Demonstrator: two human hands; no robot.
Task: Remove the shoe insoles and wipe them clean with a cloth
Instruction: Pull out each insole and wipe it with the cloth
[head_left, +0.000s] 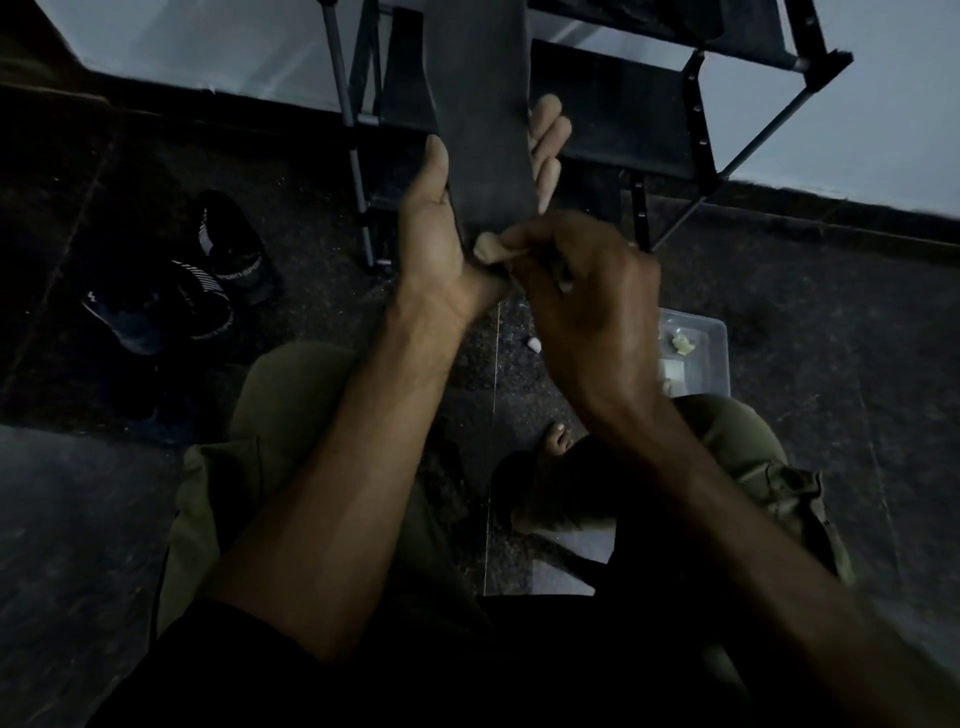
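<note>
A person sits on a dark speckled stone floor (779, 291), seen from above in dim light. The left hand (431, 228) holds a long, flat, dark grey shoe insole (483, 130) upright, thumb along its left edge and fingers (548, 135) wrapped behind its right edge. The insole looks matte, thin and slightly flexible, narrowing toward the end held. The right hand (576, 280) is curled tight around a small, pale, crumpled cloth (488, 248), pressing it against the insole's lower end, beside the left palm.

This appears to be the wiping step: the insole is already out of its shoe and being rubbed clean. The next move likely calls for drawing the cloth up along the insole, with the left hand keeping it steady.

On the floor to the left lie two black fabric sports shoes with white stripes (208, 280), well apart from the hands. Behind the insole stands a black metal-framed shoe rack with fabric shelves (649, 124). On the floor to the right sits a clear plastic box (717, 338) with pale scraps inside.
</note>
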